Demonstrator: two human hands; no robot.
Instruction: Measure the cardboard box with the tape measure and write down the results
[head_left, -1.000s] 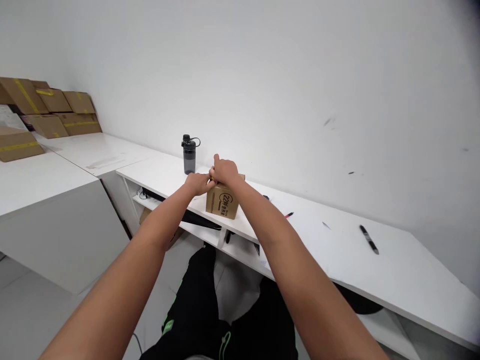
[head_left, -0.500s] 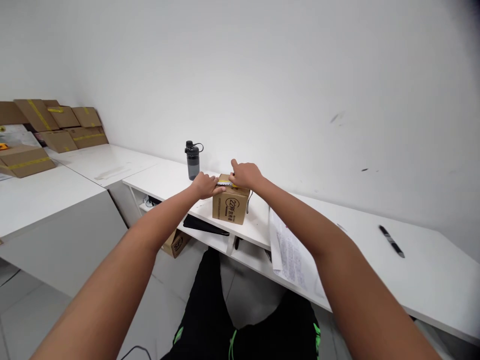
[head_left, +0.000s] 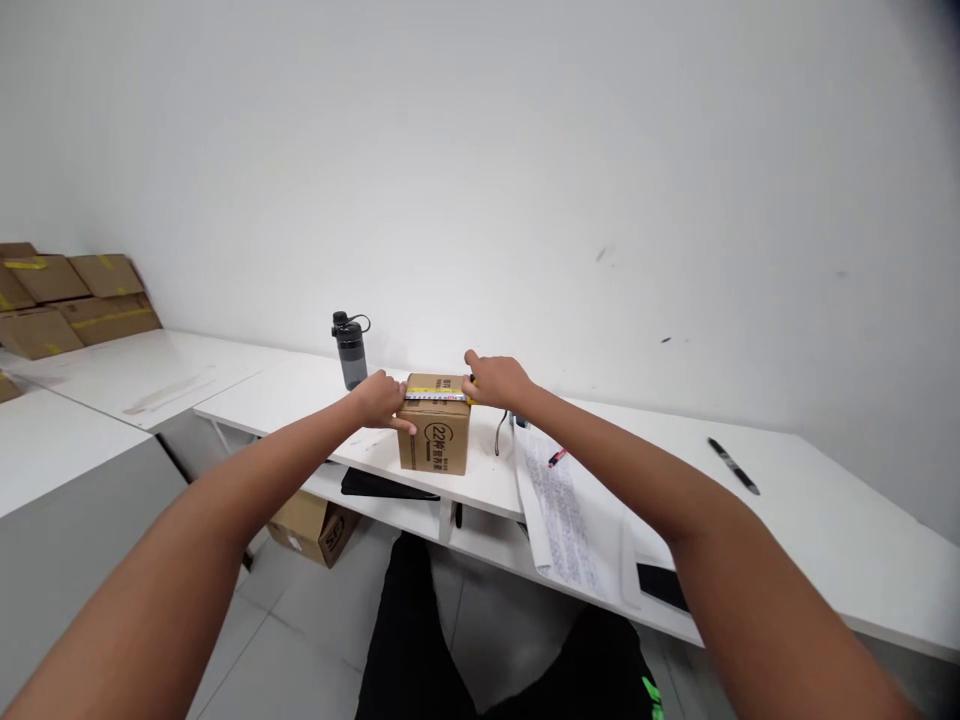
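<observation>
A small brown cardboard box with a printed round logo stands on the white desk. A yellow measuring tape is stretched across the box's top edge. My left hand pinches the tape's end at the box's left corner, fingers closed. My right hand grips the tape's body at the right corner, index finger raised. A loop or strap hangs down below my right hand.
A dark water bottle stands behind the box at the left. Printed paper sheets, a red pen, a black phone and a black marker lie on the desk. Taped cartons are stacked far left. Another carton sits on the floor.
My hands have drawn apart along the box top, and the tape between them is now longer. The view has shifted, so the box sits lower and the paper sheets show more.
</observation>
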